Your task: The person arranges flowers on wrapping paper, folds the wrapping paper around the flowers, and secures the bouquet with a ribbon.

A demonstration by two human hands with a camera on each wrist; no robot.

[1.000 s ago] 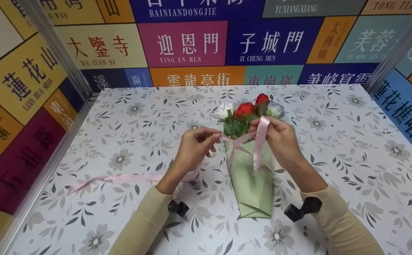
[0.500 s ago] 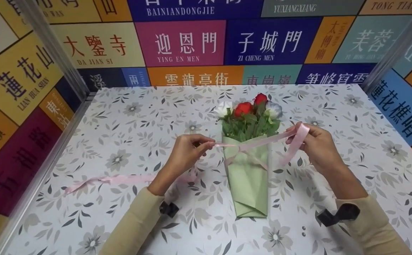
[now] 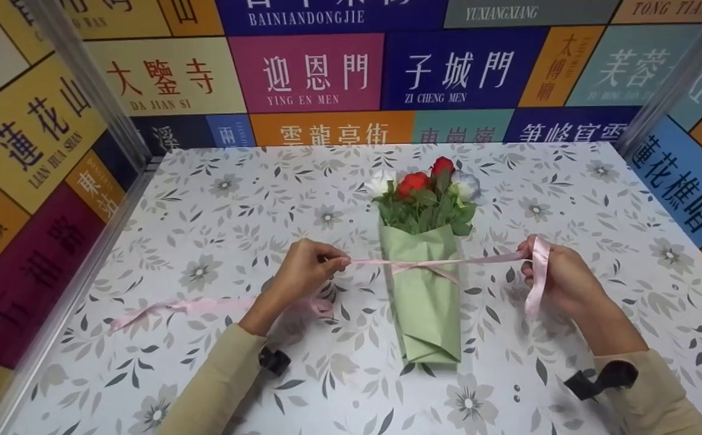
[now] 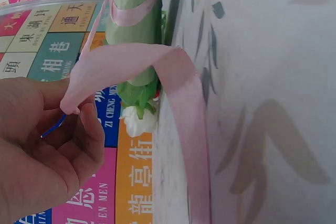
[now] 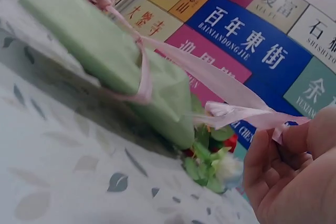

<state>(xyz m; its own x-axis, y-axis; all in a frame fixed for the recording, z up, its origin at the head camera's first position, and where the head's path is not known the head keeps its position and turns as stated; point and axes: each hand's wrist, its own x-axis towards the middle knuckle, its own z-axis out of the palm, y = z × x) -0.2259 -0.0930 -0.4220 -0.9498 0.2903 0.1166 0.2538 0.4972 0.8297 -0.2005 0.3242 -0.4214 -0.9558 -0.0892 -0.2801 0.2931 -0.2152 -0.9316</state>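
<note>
A bouquet wrapped in light green paper [image 3: 426, 308] lies on the table, its red rose [image 3: 414, 184], white flower [image 3: 382, 184] and leaves pointing to the far side. Around the wrap runs a pink ribbon [image 3: 423, 264], crossed at the front and stretched out to both sides. On the left, my left hand [image 3: 312, 266] pinches one part of it between thumb and fingers. My right hand [image 3: 562, 272] grips the other part, with a loose end hanging down from the fingers. In the left wrist view a slack length of ribbon [image 4: 184, 93] drops from the left hand.
A long ribbon tail [image 3: 206, 304] lies on the floral-patterned tabletop [image 3: 206, 374] to the left, passing behind the left hand. Panels with printed characters [image 3: 309, 72] stand along the back and both sides of the table. Black camera mounts [image 3: 605, 379] sit on both wrists.
My right hand has moved right and toward me, and the left slightly left and down. The ribbon between them has drawn straight, and its crossing lies flatter against the wrap.
</note>
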